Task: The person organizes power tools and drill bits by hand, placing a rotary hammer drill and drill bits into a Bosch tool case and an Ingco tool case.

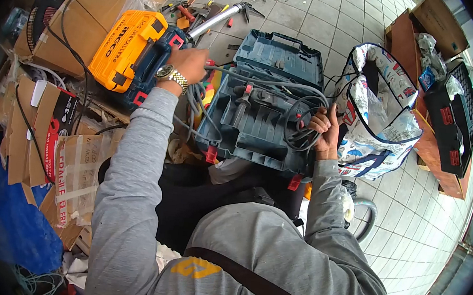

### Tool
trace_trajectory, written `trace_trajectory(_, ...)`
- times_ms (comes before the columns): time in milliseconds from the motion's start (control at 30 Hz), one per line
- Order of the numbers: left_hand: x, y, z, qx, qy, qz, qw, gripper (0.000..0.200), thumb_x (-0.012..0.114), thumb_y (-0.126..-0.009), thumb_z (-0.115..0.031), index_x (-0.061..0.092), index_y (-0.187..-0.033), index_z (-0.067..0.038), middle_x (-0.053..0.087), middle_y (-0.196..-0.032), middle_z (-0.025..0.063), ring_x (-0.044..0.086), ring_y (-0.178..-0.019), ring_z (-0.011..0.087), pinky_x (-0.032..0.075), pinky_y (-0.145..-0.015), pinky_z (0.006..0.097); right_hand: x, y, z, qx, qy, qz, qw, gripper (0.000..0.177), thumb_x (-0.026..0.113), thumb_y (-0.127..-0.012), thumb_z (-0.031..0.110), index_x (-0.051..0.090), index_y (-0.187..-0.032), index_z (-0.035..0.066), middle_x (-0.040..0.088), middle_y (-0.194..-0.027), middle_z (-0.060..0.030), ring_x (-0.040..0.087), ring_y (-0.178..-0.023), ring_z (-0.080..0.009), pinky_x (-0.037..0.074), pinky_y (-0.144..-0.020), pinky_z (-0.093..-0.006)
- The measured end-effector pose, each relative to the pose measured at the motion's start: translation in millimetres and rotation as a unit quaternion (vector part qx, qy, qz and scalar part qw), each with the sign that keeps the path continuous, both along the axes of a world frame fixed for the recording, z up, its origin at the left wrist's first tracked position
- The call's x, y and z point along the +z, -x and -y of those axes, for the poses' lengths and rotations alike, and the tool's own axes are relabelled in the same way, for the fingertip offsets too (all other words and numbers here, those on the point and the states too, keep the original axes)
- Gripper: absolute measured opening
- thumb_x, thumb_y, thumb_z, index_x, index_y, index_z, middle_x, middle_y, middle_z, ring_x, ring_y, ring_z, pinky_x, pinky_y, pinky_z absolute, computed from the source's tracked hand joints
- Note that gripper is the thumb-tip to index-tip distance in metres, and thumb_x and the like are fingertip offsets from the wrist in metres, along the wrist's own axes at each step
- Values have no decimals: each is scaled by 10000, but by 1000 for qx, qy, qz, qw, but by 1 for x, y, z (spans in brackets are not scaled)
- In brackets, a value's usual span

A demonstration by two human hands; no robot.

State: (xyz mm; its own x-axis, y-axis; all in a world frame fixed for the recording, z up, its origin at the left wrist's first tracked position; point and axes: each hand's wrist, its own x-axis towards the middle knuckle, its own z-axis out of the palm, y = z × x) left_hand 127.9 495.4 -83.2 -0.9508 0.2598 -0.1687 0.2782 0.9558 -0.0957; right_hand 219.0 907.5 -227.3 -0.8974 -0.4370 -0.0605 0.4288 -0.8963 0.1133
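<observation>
The tiled floor (323, 19) spread widest, its pale squares leaving open room beyond the cases and along the lower right, while the left side was crowded to the edge with packing. A large cardboard box (82, 33) stood there, its flaps up and clear plastic spilling over its rim. In front of the person, the blue-grey tool case (264, 157) lay open, its lid folded back toward the tiles and its moulded base divided into angular hollows. Just right of it, a soft patterned bag (405, 135) gaped with dark piping round its mouth and clear plastic inside. At the right, a black tool box (450, 137) with red latches stood open. On the left, a hard orange case (123, 51) with black lettering sat beside a dark blue case (152, 62). A power tool (261, 97) lay in the open base, scuffed and dusty. The smooth grey cable (279, 84) arched over that base between the person's two hands. The right hand (324, 130) was curled around a bunch of its loops above the base's right edge; the left hand (190, 66) was near the dark blue case at the cable's other end, its fingers too hidden to tell its grasp
</observation>
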Motion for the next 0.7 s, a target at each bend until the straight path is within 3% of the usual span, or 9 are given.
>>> trace_trajectory(133, -18, -17, 23, 57, 113, -149, 981, 387, 759, -872, -317, 641, -1176, -107, 682, -1220, 161, 685, -1095, 380, 491, -922, 596, 9, 4, 20, 70, -87, 29, 993, 403, 467, -1103, 373, 579, -914, 35, 390, -541, 50, 371, -457, -83, 373, -467, -250)
trace_trajectory(200, -25, -31, 9, 367, 2, -54, 929, 540, 772, -861, -372, 565, -1275, -94, 630, -1279, 222, 661, -1146, 411, 488, -969, 571, 3, 5, 21, 70, -73, 20, 995, 421, 464, -1105, 368, 620, -946, 10, 386, -539, 50, 372, -464, -80, 373, -476, -259)
trace_trajectory(267, -42, -50, 4, 433, -49, -28, 900, 657, 782, -842, -364, 454, -1339, -86, 634, -1257, 258, 656, -1152, 433, 518, -948, 558, -2, 4, 18, 56, -63, 32, 996, 417, 466, -1104, 372, 615, -945, 17, 386, -539, 50, 370, -463, -82, 370, -476, -260)
trace_trajectory(367, -75, -83, 1, 423, -90, -37, 901, 588, 756, -843, -211, 432, -1317, -82, 636, -1240, 274, 656, -1127, 450, 526, -962, 533, 3, -2, 18, 44, -87, 41, 994, 412, 472, -1100, 386, 584, -905, 40, 393, -544, 53, 378, -462, -80, 372, -463, -246)
trace_trajectory(433, -78, -94, 13, 273, -221, -113, 929, 581, 667, -858, -40, 391, -1367, -77, 640, -1218, 266, 654, -1115, 444, 538, -939, 497, 4, -2, 18, 50, -74, 38, 995, 406, 471, -1100, 385, 576, -905, 45, 394, -546, 52, 380, -465, -81, 373, -468, -248)
trace_trajectory(467, -76, -92, 21, 271, -220, -114, 930, 581, 667, -858, -40, 391, -1367, -77, 640, -1218, 266, 654, -1115, 444, 538, -939, 497, 4, -2, 18, 57, -61, 35, 996, 399, 469, -1101, 384, 567, -905, 50, 395, -547, 51, 383, -467, -82, 374, -472, -251)
trace_trajectory(533, -45, -90, 27, 158, -401, -210, 878, 642, 608, -873, 55, 346, -1442, -87, 659, -1174, 242, 667, -1083, 411, 541, -894, 476, 5, -1, 17, 65, -56, 47, 995, 378, 464, -1102, 363, 555, -906, 53, 400, -552, 50, 383, -468, -85, 375, -476, -258)
trace_trajectory(600, 19, -85, 22, 123, -455, -219, 854, 579, 578, -892, 80, 432, -1428, -83, 667, -1164, 220, 666, -1068, 398, 534, -870, 467, 3, 1, 14, 73, -54, 60, 994, 357, 459, -1104, 343, 542, -907, 57, 406, -558, 48, 383, -468, -87, 377, -480, -265)
trace_trajectory(700, 95, -80, 29, 64, -359, -221, 905, 393, 566, -928, 58, 583, -1300, -67, 678, -1142, 206, 666, -1057, 370, 525, -894, 444, -4, 6, 7, 101, -23, 86, 991, 303, 428, -1099, 263, 513, -893, 57, 425, -576, 45, 401, -478, -94, 386, -497, -280)
